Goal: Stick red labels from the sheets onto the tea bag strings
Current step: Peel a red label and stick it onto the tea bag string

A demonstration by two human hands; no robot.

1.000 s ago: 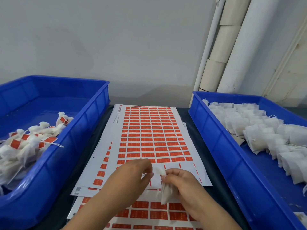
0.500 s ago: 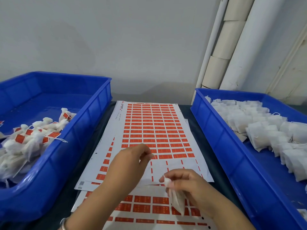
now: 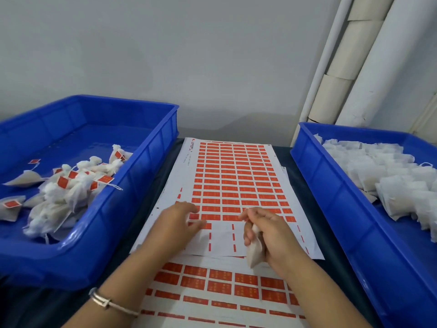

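Fingers (image 3: 191,217) of left hand (image 3: 177,223) extended, tips on red labels at sheet's (image 3: 227,181) peeled edge, holding nothing. Right hand (image 3: 267,233) curled around white tea bag (image 3: 254,253) above sheet, mid-table between blue bins.

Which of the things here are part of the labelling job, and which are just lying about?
Job: label sheet, tea bag held in right hand, left hand, labelled bags, unlabelled bags, blue trays.
Lying about: white pipes, bracelet.
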